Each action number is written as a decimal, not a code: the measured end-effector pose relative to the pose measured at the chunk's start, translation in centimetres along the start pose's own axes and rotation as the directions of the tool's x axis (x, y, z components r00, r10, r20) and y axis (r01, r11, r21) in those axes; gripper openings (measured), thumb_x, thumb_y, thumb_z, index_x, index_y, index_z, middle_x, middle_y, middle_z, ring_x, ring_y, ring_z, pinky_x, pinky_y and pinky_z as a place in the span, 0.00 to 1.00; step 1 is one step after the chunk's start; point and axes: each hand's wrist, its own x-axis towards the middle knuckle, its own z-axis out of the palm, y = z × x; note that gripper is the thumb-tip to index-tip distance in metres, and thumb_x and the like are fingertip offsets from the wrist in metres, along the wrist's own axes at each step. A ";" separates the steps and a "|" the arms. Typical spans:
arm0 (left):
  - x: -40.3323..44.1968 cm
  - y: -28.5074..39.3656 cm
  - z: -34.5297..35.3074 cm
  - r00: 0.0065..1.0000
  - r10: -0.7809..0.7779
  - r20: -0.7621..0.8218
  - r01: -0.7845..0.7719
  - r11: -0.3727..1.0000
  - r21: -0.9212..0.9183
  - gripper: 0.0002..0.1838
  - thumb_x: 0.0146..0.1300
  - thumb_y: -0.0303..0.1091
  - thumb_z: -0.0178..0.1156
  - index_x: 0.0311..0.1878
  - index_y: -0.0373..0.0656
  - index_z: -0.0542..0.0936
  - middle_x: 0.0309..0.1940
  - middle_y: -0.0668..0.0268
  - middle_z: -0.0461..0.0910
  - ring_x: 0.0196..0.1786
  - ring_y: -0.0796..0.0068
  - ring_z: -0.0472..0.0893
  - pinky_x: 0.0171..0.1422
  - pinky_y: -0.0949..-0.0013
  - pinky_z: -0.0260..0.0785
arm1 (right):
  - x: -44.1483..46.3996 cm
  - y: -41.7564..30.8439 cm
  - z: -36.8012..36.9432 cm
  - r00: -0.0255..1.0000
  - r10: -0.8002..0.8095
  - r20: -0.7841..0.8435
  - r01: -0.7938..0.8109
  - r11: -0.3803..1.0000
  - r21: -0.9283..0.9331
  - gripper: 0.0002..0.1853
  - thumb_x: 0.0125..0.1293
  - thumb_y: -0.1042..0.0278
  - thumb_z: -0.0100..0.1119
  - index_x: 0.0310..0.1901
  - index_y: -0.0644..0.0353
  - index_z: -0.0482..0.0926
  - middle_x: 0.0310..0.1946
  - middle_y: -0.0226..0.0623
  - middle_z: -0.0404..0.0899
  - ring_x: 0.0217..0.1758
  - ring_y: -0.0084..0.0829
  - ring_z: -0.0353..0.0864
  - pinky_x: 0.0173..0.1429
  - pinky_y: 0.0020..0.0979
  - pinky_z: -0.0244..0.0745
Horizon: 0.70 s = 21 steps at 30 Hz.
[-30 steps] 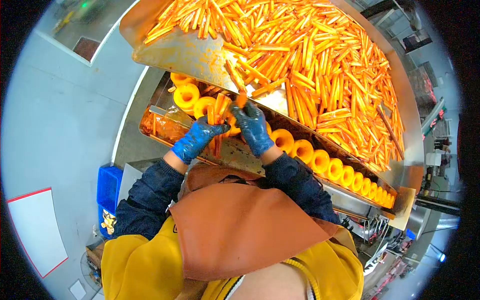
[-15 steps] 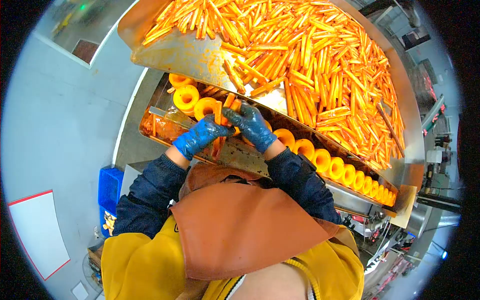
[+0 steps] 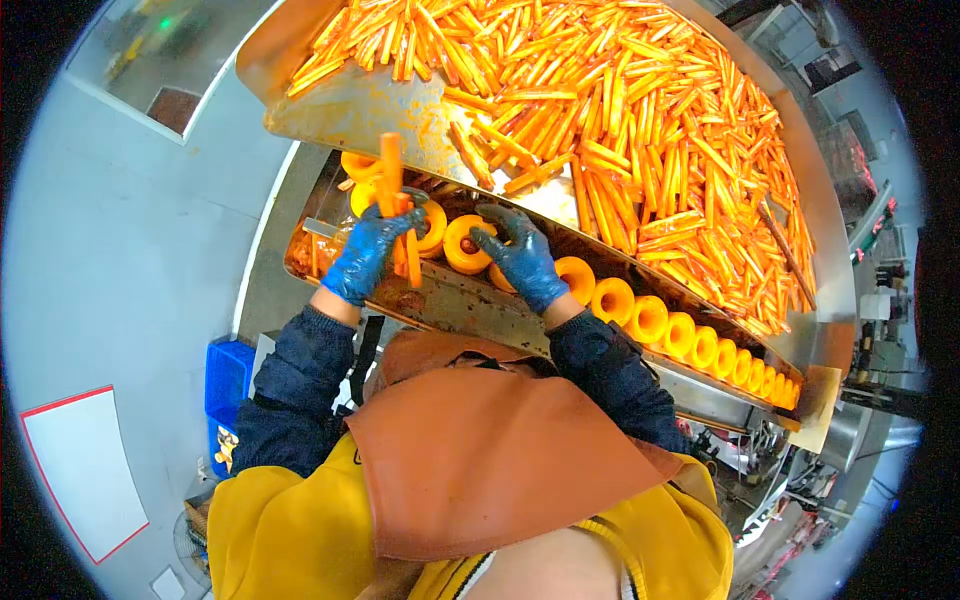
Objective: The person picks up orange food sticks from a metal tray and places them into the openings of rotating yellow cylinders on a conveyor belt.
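Observation:
Several orange sticks [image 3: 391,165] are gripped in my left hand [image 3: 365,255], some pointing up and some hanging below the fingers. That hand, in a blue glove, is over the left part of a row of yellow-orange ring-shaped cups [image 3: 649,320]. My right hand [image 3: 522,256], in a darker blue glove, has its fingers apart and curved, with nothing between them. Its fingertips are beside one ring cup [image 3: 465,243]. Above both hands, a heap of orange sticks [image 3: 690,170] lies in a large metal tray [image 3: 375,115].
A narrow metal ledge [image 3: 480,308] runs along the near side of the cups. Reddish bits lie in a trough at its left end. Blue bins [image 3: 229,380] stand at the lower left, near the wall. A dark stick rests on the heap at the right.
My left hand has moved left and up with its sticks. The right hand has come away from it to the right, and its fingers have spread.

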 end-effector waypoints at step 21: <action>3.9 -2.7 0.3 0.925 0.316 -0.210 -0.277 0.941 0.194 0.10 0.66 0.32 0.56 0.48 0.40 0.77 0.39 0.68 0.79 0.42 0.78 0.77 0.48 0.73 0.69 | -1.0 2.9 0.0 0.994 -0.079 -0.075 0.079 0.997 0.004 0.23 0.57 0.58 0.63 0.52 0.59 0.76 0.47 0.49 0.78 0.50 0.44 0.78 0.53 0.36 0.73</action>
